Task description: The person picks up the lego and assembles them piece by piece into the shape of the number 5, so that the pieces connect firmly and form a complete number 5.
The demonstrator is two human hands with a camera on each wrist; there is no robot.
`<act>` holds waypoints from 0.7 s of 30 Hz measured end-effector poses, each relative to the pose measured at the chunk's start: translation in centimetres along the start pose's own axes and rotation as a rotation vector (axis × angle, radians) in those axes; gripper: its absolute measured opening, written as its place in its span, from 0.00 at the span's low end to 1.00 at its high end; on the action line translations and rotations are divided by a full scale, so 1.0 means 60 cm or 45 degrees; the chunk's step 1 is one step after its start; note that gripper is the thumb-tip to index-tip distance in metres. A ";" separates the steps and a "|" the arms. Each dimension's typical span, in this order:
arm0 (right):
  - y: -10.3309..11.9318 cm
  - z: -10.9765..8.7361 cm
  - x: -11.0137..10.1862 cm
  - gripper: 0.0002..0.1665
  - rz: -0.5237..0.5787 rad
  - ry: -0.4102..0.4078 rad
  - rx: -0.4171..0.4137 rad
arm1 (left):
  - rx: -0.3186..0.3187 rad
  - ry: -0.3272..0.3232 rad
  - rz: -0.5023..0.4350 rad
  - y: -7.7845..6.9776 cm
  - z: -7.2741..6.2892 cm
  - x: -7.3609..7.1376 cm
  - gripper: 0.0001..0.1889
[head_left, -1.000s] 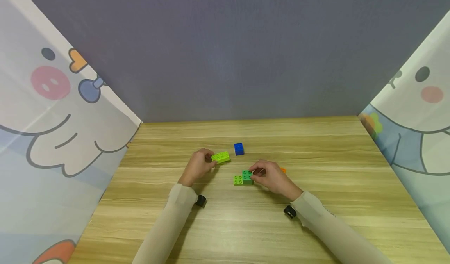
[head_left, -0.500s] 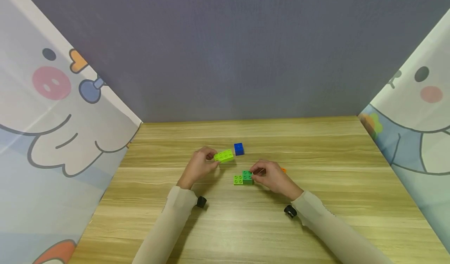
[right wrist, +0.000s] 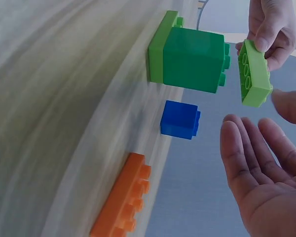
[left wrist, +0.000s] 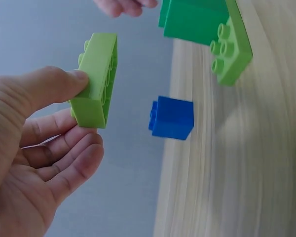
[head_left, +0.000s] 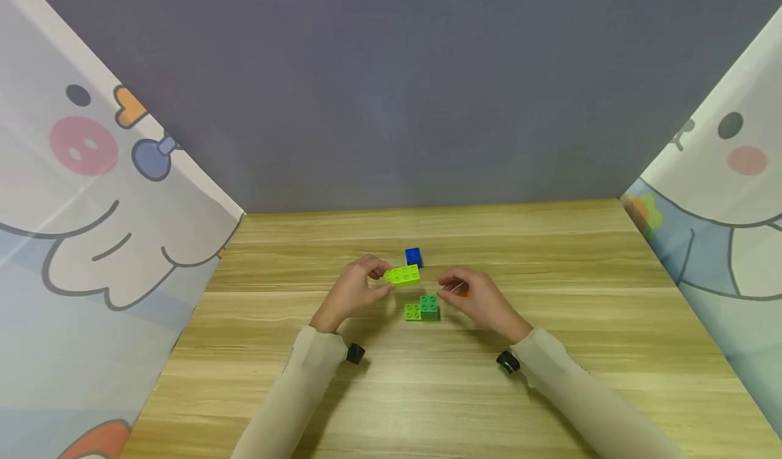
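Observation:
My left hand (head_left: 354, 290) pinches one end of a light-green toy brick (head_left: 403, 276) between thumb and fingers, holding it above the table; the left wrist view shows its hollow underside. Below it, a dark-green brick (head_left: 429, 307) sits on the right part of a flat light-green plate (head_left: 413, 311), whose left studs are bare. To the right of these, my right hand (head_left: 479, 301) hovers with fingers parted from thumb and nothing between them. In the right wrist view its fingers (right wrist: 246, 158) are slightly bent, near the held brick's free end.
A small blue brick (head_left: 413, 256) rests on the wooden table (head_left: 391, 391) behind the green stack. An orange brick (right wrist: 121, 197) lies on the table, mostly hidden behind my right hand in the head view. A grey wall (head_left: 391, 92) stands behind the table.
The left hand has lifted the light-green brick and carried it rightward, over the table near the stack. The right hand has let go of the dark-green brick and drawn back slightly.

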State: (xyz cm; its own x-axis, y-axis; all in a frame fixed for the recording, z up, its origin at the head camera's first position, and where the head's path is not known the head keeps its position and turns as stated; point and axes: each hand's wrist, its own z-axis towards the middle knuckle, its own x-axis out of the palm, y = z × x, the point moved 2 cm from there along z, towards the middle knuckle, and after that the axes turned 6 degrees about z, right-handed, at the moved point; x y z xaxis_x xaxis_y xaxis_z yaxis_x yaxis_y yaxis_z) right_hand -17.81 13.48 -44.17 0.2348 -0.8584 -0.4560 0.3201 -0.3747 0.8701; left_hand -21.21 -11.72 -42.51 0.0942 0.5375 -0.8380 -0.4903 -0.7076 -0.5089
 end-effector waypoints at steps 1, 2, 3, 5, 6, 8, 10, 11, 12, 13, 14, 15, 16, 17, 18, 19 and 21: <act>0.001 0.000 -0.002 0.11 0.001 -0.013 -0.012 | 0.008 0.006 -0.013 -0.002 0.001 0.001 0.15; 0.001 0.000 -0.003 0.12 0.006 -0.026 -0.027 | 0.013 0.014 -0.021 -0.005 0.001 0.002 0.15; 0.000 0.000 -0.004 0.11 0.010 -0.039 -0.037 | 0.019 0.019 -0.030 -0.007 0.002 0.003 0.15; 0.001 0.000 -0.007 0.11 0.020 -0.057 -0.056 | 0.026 0.028 -0.045 -0.010 0.002 0.006 0.15; 0.001 -0.001 -0.008 0.11 0.025 -0.064 -0.062 | 0.033 0.029 -0.054 -0.012 0.002 0.007 0.15; 0.003 -0.001 -0.009 0.11 0.035 -0.072 -0.079 | 0.048 0.031 -0.060 -0.016 0.003 0.008 0.15; 0.006 -0.002 -0.010 0.12 0.040 -0.078 -0.092 | 0.077 0.030 -0.065 -0.021 0.004 0.011 0.15; 0.007 -0.003 -0.011 0.12 0.043 -0.081 -0.098 | 0.094 0.032 -0.067 -0.023 0.004 0.012 0.15; 0.008 -0.003 -0.011 0.12 0.050 -0.082 -0.103 | 0.106 0.035 -0.070 -0.025 0.004 0.014 0.15; 0.010 -0.003 -0.011 0.13 0.053 -0.079 -0.106 | 0.118 0.039 -0.078 -0.027 0.004 0.015 0.15; 0.010 -0.003 -0.010 0.13 0.057 -0.075 -0.106 | 0.127 0.043 -0.084 -0.028 0.004 0.017 0.15; 0.011 -0.004 -0.010 0.13 0.062 -0.069 -0.107 | 0.133 0.046 -0.093 -0.030 0.003 0.018 0.15; 0.011 -0.004 -0.009 0.14 0.067 -0.060 -0.105 | 0.136 0.050 -0.099 -0.031 0.003 0.019 0.15; 0.011 -0.004 -0.008 0.14 0.074 -0.049 -0.103 | 0.140 0.052 -0.104 -0.032 0.001 0.020 0.15; 0.011 -0.004 -0.007 0.15 0.077 -0.040 -0.100 | 0.143 0.055 -0.108 -0.034 0.001 0.021 0.15; 0.010 -0.005 -0.007 0.15 0.073 -0.033 -0.096 | 0.148 0.055 -0.111 -0.035 -0.001 0.021 0.15; 0.009 -0.007 -0.006 0.16 0.070 -0.024 -0.093 | 0.157 0.061 -0.102 -0.039 -0.003 0.021 0.15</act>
State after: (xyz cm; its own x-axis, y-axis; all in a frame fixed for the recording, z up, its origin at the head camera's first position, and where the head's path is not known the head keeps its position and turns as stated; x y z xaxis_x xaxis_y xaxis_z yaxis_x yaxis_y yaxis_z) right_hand -17.33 13.72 -43.59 0.2370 -0.8837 -0.4036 0.3734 -0.3007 0.8776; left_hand -19.79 -9.47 -42.44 0.1771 0.5656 -0.8055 -0.5817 -0.6000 -0.5492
